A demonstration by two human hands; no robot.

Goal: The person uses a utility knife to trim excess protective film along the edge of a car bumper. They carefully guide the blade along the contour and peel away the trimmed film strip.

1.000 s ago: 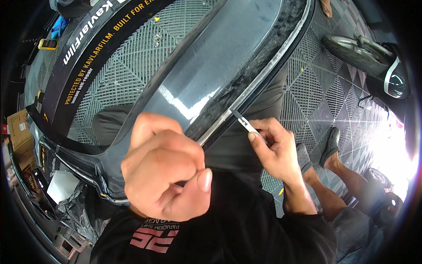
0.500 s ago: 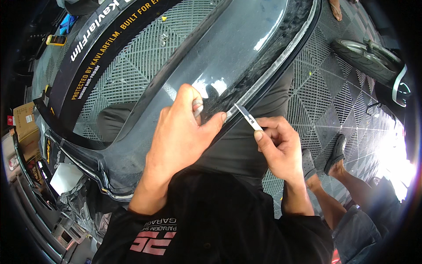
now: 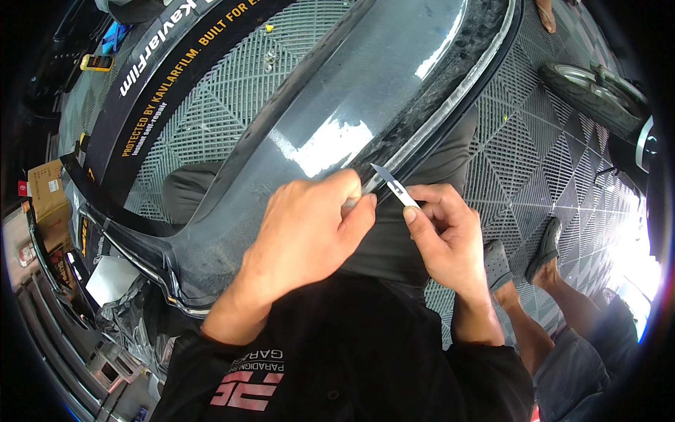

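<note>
Lower now, the left hand (image 3: 309,228) is curling its fingers beside the thumb at the narrow pale rim (image 3: 464,88) of a glossy grey curved panel (image 3: 373,98) (whether it is pinching anything, one cannot tell). The right hand (image 3: 448,239) is pinching a white knife (image 3: 405,196), its dark metal blade (image 3: 384,175) pointing toward that rim; both hands are neighbouring one stretch. The panel is slanting from near left to far right.
</note>
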